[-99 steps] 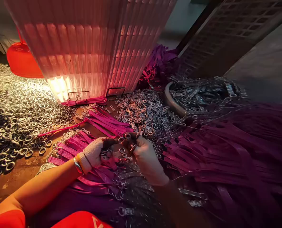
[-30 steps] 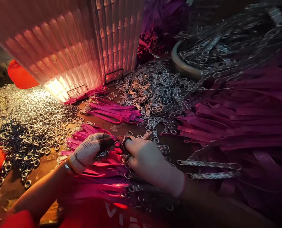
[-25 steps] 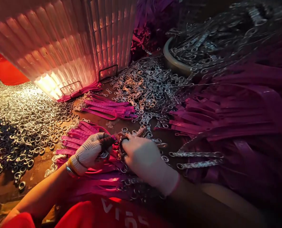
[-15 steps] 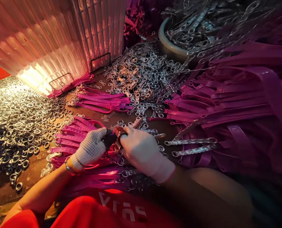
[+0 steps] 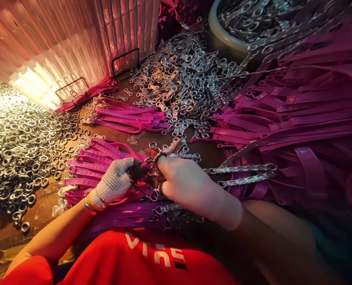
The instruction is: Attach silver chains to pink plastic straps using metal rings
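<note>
My left hand (image 5: 118, 179), in a white dotted glove with dark fingertips, is closed in a pinch. At its fingertips shows the end of a pink strap (image 5: 147, 161), mostly covered by the fingers. Just to the right, my right hand (image 5: 180, 178), in a white glove with brown fingertips, has its fingers curled; what they hold is hidden. Beneath and left of the hands lies a fan of pink straps (image 5: 88, 173) with metal links at their ends. Below the hands, purple-looking straps (image 5: 119, 217) end in silver chain links (image 5: 168, 208).
Loose metal rings (image 5: 18, 158) are heaped at the left. Short chain links (image 5: 181, 79) form a pile at the back, beside a tub (image 5: 223, 33) of chains. More pink straps (image 5: 297, 118) are piled right. A ribbed translucent panel (image 5: 59, 43) stands at back left.
My right hand has shifted slightly right, and its fingers have opened a little from the left fingertips. The view has tilted slightly, bringing more of the red shirt into sight.
</note>
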### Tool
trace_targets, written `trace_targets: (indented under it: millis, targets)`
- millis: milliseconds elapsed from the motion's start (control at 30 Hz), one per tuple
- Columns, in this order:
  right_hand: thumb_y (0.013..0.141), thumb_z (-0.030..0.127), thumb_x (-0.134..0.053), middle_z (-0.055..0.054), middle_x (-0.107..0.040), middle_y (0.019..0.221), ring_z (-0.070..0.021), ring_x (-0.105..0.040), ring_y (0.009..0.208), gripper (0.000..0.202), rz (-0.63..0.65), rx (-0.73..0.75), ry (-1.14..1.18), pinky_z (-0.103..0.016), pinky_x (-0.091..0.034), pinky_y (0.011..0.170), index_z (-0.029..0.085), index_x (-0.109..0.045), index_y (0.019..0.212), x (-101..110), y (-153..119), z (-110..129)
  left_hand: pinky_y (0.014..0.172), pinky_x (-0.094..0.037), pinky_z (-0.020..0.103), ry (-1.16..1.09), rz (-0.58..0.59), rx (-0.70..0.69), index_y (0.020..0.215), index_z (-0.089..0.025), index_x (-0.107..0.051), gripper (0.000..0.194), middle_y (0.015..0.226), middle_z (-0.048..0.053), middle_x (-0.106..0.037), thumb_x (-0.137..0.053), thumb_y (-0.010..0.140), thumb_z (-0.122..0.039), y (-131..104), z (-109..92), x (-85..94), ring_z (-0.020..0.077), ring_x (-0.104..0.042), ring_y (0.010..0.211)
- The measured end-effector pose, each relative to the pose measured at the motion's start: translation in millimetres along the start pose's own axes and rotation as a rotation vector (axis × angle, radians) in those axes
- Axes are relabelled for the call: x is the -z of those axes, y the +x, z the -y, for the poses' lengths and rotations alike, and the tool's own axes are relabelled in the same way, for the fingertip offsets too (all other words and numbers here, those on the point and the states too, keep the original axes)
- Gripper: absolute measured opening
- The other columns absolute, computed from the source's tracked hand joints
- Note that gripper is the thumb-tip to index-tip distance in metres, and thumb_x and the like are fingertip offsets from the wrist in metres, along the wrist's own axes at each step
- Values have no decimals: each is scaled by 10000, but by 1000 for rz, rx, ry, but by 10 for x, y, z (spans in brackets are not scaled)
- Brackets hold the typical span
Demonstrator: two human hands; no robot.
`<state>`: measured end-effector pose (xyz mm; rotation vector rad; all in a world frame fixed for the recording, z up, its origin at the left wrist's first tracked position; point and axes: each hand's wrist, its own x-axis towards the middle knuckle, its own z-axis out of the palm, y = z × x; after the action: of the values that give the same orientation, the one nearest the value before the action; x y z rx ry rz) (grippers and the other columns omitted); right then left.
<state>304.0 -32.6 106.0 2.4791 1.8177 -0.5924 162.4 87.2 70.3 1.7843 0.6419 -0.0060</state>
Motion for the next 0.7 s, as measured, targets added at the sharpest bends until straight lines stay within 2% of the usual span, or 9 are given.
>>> trace_targets:
  millis: [100,167,333,533,633,700]
  targets:
    - [778,102,-468,-119,-733,840,-249,-689,773,285,110,-67,-57,-307,-326,579,153,-614,1017,29,42,24,521,-344,188,92,-31,1,778,-138,-642,190,548,-22,-565,-507,896,-201,-29,-15,-65,92,-489,518]
    - [810,114,-448,-139,-729,811,-269,-701,779,266,95,-44,-102,-313,-333,576,138,-613,1018,-6,57,27,527,-342,189,123,-45,-1,749,-134,-648,201,555,-15,-563,-509,884,-187,-32,-14,-99,97,-485,538]
    - [873,160,-417,-191,-712,775,-328,-702,755,253,101,128,-140,-348,-365,569,112,-622,1014,-94,53,12,566,-362,189,126,-8,-82,757,-117,-667,199,689,16,-626,-517,863,-194,-6,39,-85,109,-504,638]
    - [887,145,-388,-212,-706,783,-333,-702,763,278,54,166,-154,-348,-378,561,91,-619,1032,-129,134,41,539,-385,175,87,-41,-55,795,-120,-674,204,623,-6,-592,-494,866,-186,48,78,-50,93,-489,571]
    - [890,143,-387,-180,-705,754,-314,-705,754,268,65,203,-160,-331,-376,562,101,-619,1019,-104,145,29,534,-410,179,163,-10,-42,858,-130,-706,221,643,7,-636,-511,883,-230,48,-18,56,107,-536,578]
    - [879,145,-409,-163,-710,758,-297,-701,742,254,60,219,-148,-320,-371,569,112,-623,1013,-50,124,2,562,-448,191,240,0,-72,907,-146,-737,235,742,35,-703,-551,886,-289,-13,-134,218,128,-589,635]
